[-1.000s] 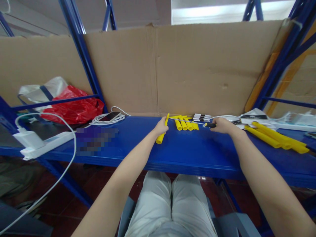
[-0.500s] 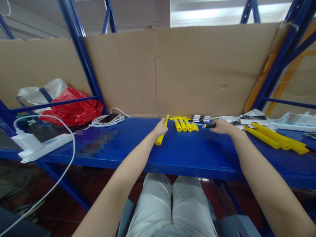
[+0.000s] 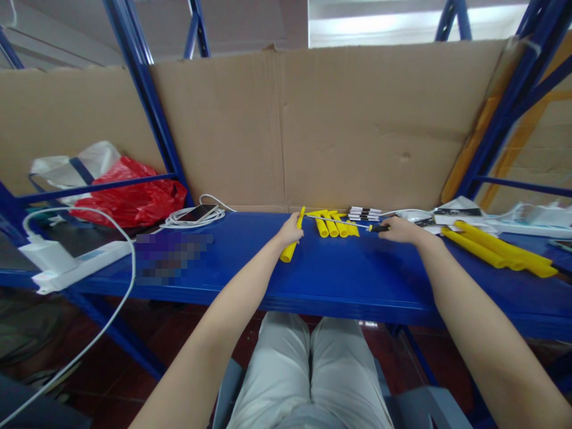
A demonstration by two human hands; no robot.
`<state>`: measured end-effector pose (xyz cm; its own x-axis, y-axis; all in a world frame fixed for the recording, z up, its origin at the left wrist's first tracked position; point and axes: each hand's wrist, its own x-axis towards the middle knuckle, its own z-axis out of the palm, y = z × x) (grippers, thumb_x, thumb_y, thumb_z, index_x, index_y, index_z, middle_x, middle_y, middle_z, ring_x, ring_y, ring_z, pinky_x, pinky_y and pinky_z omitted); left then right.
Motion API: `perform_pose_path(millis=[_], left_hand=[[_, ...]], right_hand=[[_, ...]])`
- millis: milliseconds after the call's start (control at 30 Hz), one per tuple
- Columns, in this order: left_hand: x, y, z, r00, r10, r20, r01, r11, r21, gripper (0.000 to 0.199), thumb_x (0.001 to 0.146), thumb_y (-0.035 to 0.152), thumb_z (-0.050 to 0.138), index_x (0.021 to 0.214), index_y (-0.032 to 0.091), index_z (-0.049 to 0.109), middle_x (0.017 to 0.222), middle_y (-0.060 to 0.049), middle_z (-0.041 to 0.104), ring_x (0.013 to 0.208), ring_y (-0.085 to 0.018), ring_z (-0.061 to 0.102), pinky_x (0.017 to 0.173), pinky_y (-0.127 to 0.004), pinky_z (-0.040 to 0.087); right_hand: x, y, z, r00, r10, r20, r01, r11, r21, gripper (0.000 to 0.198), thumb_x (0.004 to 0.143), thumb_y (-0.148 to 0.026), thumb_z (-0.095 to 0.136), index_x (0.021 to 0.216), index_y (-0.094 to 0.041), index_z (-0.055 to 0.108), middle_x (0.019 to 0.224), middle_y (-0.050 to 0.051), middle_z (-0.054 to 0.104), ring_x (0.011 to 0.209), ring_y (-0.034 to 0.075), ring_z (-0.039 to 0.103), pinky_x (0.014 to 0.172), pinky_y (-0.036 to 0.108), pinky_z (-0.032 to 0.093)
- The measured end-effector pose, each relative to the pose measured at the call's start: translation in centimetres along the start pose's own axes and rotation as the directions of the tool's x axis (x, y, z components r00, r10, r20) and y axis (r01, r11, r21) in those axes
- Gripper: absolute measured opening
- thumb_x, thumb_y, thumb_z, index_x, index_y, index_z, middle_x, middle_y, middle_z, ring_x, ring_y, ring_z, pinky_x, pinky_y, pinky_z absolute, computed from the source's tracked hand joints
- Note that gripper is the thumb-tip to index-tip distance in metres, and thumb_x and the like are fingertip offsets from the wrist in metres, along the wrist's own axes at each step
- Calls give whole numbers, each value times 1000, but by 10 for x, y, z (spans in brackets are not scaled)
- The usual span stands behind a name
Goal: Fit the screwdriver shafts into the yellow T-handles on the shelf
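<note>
My left hand (image 3: 290, 231) is closed around a yellow tube (image 3: 288, 252), whose wide end points toward me. In my right hand (image 3: 399, 230) is a screwdriver (image 3: 376, 228) with a black and yellow handle. Its long thin metal shaft runs left across the table, and the tip reaches the upper part of the tube by my left fingers. Whether the tip touches or enters the tube I cannot tell. Between my hands, several yellow tubes (image 3: 331, 227) lie side by side, partly behind the shaft. A small stack of white and black pieces (image 3: 364, 213) sits just behind them.
More yellow tubes (image 3: 487, 253) lie at the right on the blue table (image 3: 339, 280). A cardboard panel (image 3: 348, 125) stands along the back. At the left are a coiled white cable (image 3: 179, 221), a phone (image 3: 199, 212), a red bag (image 3: 134, 193) and a white power strip (image 3: 96, 260).
Almost nothing differs. My right hand and the screwdriver have shifted very slightly to the left; my left hand keeps its hold on the tube.
</note>
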<state>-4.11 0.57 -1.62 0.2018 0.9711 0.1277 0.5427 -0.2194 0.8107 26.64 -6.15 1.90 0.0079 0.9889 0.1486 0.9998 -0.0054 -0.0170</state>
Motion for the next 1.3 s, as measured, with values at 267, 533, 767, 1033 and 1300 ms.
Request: perform_pose_path(millis=[267, 533, 767, 1033, 1300], left_hand=[[2, -2, 1, 1000, 18, 0, -18, 1000, -17, 81, 74, -5, 56, 150, 17, 38, 136, -16, 61, 89, -20, 73, 49, -18, 51], [3, -4, 1, 1000, 11, -2, -11, 1000, -2, 82, 74, -4, 57, 150, 19, 39, 138, -16, 61, 88, -20, 74, 50, -18, 52], [2, -3, 1, 999, 32, -22, -32, 999, 11, 78, 75, -3, 59, 148, 19, 42, 123, -13, 68, 84, -20, 73, 53, -20, 54], [-6, 5, -6, 988, 111, -103, -101, 990, 101, 82, 74, -5, 60, 151, 20, 44, 143, -15, 61, 112, -27, 70, 89, -33, 59], [-13, 9, -12, 967, 210, -143, -171, 955, 244, 80, 73, -6, 59, 148, 20, 49, 141, -13, 64, 136, -29, 56, 113, -40, 45]], right_hand=[[0, -1, 3, 999, 16, -41, -17, 1000, -25, 10, 70, -31, 70, 74, -21, 68, 70, 5, 70, 66, 22, 64, 59, 29, 44], [3, 9, 3, 996, 14, -93, -11, 1000, 23, 8, 69, -28, 70, 74, -24, 65, 76, 5, 72, 74, 24, 66, 63, 29, 45], [1, 8, 1, 998, 17, -60, -15, 1000, 21, 7, 67, -26, 70, 72, -22, 65, 74, 5, 71, 72, 23, 66, 63, 30, 45], [-3, -2, -4, 995, -98, 4, 97, 993, 74, 8, 66, -28, 71, 69, -24, 64, 69, 0, 67, 68, 20, 62, 63, 29, 43], [-5, -3, -6, 988, -151, 15, 148, 981, 122, 6, 66, -29, 66, 69, -23, 66, 61, -2, 62, 63, 18, 59, 60, 29, 42]])
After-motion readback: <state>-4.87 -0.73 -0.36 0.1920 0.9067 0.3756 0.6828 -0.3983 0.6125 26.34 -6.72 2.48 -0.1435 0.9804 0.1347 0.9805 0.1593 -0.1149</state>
